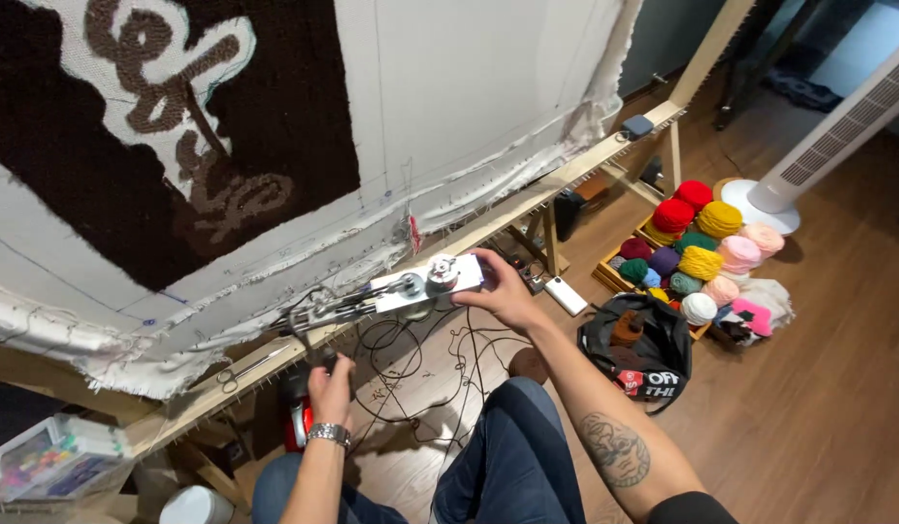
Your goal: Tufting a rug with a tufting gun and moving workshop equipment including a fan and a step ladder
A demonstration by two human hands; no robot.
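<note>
Wooden floor (837, 388) is seen beneath a timber frame (527, 199) stretched with white cloth (469, 87), partly tufted dark brown. Yarn balls (702, 257) are heaped beside a black bag (643, 354). A metal tufting gun (391, 291) is gripped by the right hand (503, 291); its red handle (296, 417) is clasped by the left hand (331, 388).

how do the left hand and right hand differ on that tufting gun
The left hand sits low, wrapped round the red handle, with a metal watch on its wrist. The right hand is higher, fingers on the tufting gun rear end, wrist bare, forearm tattooed. Both grip the same tool.
</note>
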